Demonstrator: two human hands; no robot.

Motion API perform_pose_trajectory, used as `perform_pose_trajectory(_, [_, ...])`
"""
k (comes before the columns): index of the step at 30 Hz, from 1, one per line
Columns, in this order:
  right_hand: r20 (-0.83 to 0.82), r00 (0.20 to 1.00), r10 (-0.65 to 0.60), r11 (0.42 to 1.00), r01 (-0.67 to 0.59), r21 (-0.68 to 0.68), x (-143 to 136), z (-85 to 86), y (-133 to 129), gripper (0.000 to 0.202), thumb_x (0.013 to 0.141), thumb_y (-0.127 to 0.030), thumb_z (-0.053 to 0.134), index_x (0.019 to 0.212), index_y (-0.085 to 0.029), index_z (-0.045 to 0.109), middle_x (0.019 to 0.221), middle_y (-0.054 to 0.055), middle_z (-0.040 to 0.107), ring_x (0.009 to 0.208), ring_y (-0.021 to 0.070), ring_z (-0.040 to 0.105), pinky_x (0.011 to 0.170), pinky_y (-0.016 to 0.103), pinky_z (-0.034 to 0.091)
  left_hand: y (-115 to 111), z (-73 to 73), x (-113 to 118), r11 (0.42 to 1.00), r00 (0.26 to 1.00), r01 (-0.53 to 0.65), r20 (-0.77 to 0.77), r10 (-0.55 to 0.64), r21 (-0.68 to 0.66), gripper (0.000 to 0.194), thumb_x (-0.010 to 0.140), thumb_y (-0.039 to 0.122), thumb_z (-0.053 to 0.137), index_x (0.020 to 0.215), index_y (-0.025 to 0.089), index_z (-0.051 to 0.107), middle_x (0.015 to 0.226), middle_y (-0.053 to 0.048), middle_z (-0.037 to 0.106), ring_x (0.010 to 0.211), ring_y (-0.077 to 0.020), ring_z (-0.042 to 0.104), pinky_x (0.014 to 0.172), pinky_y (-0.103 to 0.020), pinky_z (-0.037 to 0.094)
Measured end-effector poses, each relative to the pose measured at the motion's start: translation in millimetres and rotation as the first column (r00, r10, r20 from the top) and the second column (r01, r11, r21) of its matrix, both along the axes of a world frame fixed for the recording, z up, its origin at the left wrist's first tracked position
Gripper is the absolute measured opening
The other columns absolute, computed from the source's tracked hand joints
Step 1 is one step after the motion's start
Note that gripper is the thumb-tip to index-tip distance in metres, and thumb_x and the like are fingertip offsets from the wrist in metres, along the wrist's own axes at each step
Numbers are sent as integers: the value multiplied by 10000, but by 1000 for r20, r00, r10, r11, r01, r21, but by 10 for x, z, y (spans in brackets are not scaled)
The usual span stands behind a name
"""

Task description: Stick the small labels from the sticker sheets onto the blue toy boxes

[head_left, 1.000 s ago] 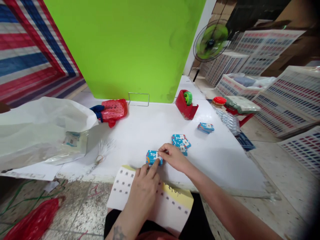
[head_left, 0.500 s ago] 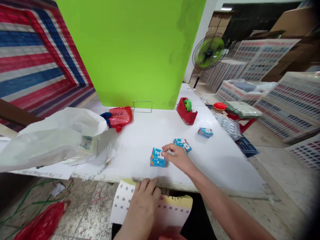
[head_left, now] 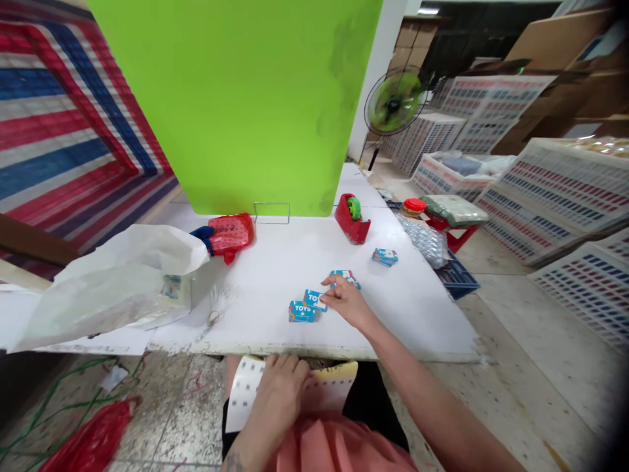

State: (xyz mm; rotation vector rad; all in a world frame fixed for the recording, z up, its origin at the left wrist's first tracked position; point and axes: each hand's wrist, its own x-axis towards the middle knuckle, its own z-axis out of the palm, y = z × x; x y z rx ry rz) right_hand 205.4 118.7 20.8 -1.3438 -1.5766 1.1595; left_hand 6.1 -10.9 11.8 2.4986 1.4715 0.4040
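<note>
My right hand (head_left: 346,303) pinches the edge of a blue "TOYS" card (head_left: 313,299) between thumb and index finger. That card lies tilted over a small stack of like cards (head_left: 301,313) and sticks out at their upper right. Behind my right hand are more blue cards (head_left: 343,274), partly hidden by the fingers. Below the table edge, my left hand (head_left: 284,383) holds down a white sheet with rows of small grey stickers (head_left: 242,390) on my lap, its fingers curled over it. Part of the sheet is covered by that hand.
Another blue card stack (head_left: 384,256) lies to the right on the white table (head_left: 275,262). Behind it stands a red tape dispenser (head_left: 352,219). A red packet (head_left: 230,235) and a white plastic bag (head_left: 118,282) lie left. A green panel (head_left: 236,105) rises at the back.
The card under my right hand has shifted right and away from me, off its stack's alignment. My left hand stays on the sticker sheet. The whole view has moved slightly.
</note>
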Motion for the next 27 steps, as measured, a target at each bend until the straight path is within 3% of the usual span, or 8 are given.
perform_pose_trajectory(9, [383, 921, -78, 997, 64, 50, 624, -42, 176, 140, 749, -249, 562, 822, -166, 648, 627, -15, 601, 604, 143, 555, 564, 249, 413, 186, 99, -79, 994, 999, -14, 49, 19, -104, 166, 919, 228, 495, 791, 207, 598, 803, -7, 630, 779, -203, 558, 734, -345, 336])
perform_pose_trajectory(12, [475, 867, -149, 988, 116, 98, 645, -50, 193, 206, 700, -205, 628, 898, -173, 675, 890, 64, 667, 864, 216, 596, 756, 343, 447, 223, 102, -71, 994, 998, -20, 50, 26, -105, 162, 909, 226, 512, 770, 207, 594, 776, -8, 625, 763, -207, 558, 721, -344, 332])
perform_pose_trajectory(15, [596, 778, -198, 975, 96, 198, 614, 45, 195, 418, 643, -169, 706, 1058, -185, 653, 1177, 125, 597, 1114, 293, 508, 923, 455, 377, 245, 119, -63, 992, 998, -23, 52, 30, -124, 147, 897, 217, 529, 767, 207, 597, 770, -7, 627, 758, -206, 562, 719, -342, 334])
perform_pose_trajectory(18, [628, 778, -25, 959, -160, 236, 492, 269, 84, 313, 749, -214, 670, 1061, -187, 651, 1105, 108, 643, 1072, 249, 554, 941, 418, 393, 260, 165, -53, 988, 997, -36, 62, 46, -151, 148, 894, 193, 514, 775, 210, 600, 782, -6, 629, 762, -203, 562, 722, -337, 344])
perform_pose_trajectory(20, [554, 814, 174, 912, -345, 220, 350, 431, -76, 235, 836, -274, 602, 1058, -215, 652, 1050, 69, 671, 1011, 208, 592, 904, 356, 427, 270, 204, -39, 986, 995, -47, 79, 60, -162, 166, 896, 161, 486, 791, 211, 604, 799, -12, 630, 774, -202, 559, 730, -335, 353])
perform_pose_trajectory(22, [510, 777, 368, 852, -502, 149, 193, 539, -264, 260, 833, -297, 613, 1086, -246, 647, 1045, 43, 685, 994, 201, 606, 871, 322, 440, 283, 230, -24, 983, 992, -52, 103, 71, -174, 187, 902, 141, 456, 824, 209, 611, 818, -19, 633, 787, -201, 557, 737, -331, 365])
perform_pose_trajectory(24, [503, 724, 472, 818, -572, 56, 71, 560, -427, 282, 826, -243, 609, 1106, -256, 647, 1001, 33, 703, 925, 198, 631, 808, 299, 454, 301, 233, -14, 976, 989, -66, 117, 91, -207, 196, 912, 150, 441, 840, 204, 615, 821, -23, 638, 789, -198, 564, 741, -329, 380])
perform_pose_trajectory(27, [496, 730, 470, 848, -529, -26, 22, 453, -541, 290, 823, -144, 558, 1069, -252, 668, 890, 20, 717, 811, 180, 645, 722, 268, 452, 327, 196, -16, 961, 987, -87, 109, 119, -262, 175, 918, 176, 451, 914, 208, 623, 884, -24, 662, 843, -192, 592, 779, -328, 397])
